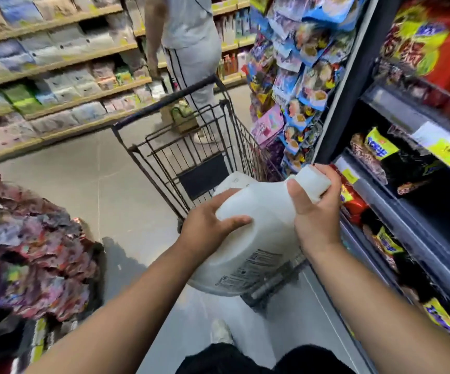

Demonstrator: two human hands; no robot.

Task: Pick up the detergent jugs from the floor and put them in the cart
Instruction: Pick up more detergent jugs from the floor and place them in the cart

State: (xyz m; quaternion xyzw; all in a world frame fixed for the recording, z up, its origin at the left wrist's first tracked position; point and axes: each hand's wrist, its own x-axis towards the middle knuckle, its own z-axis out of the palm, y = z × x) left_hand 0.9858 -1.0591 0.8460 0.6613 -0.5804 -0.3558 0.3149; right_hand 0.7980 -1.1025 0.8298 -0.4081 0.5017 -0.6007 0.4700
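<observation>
A large white detergent jug with a printed label near its base is held tilted in the air, just in front of the black wire shopping cart. My left hand holds the jug's side with fingers spread and thumb laid across it. My right hand grips the jug's neck and white cap at the upper right. The cart basket stands beyond the jug, its dark handle bar facing away to the upper left. Part of the cart's near end is hidden behind the jug.
A person in grey clothes stands beyond the cart. Shelves of packaged goods line the far side of the aisle. A snack rack and shelving run close along the right. A heap of packets lies at left.
</observation>
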